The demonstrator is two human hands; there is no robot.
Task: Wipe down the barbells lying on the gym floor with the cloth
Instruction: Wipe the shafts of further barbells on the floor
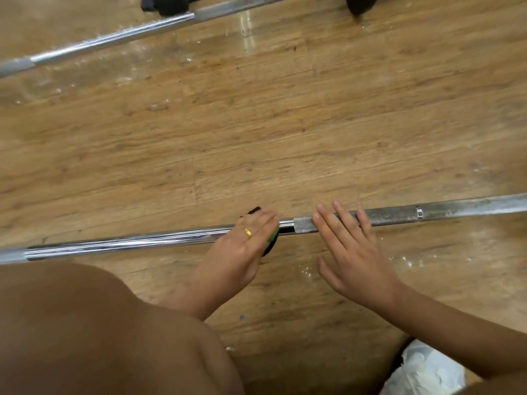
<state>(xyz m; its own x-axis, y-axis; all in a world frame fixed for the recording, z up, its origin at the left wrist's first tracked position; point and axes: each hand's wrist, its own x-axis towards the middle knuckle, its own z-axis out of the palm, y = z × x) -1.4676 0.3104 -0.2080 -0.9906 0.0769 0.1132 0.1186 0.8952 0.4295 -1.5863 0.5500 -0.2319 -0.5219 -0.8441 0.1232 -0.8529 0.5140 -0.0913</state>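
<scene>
Chrome near barbell [128,243] mid-wipe | green-black cloth [274,237] pressed under flat left hand [242,248] | right hand [353,249] flat, steadying knurl, holding nothing | far steel barbell [114,38] likely remaining

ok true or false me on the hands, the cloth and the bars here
1. The left hand presses the cloth on the near bar. True.
2. A far bar also lies on the wood floor. True.
3. The right hand grips the far bar. False: its straight fingers rest on the near bar's knurled part.
4. The gold ring is on the right hand. False: it is on the left hand.
</scene>
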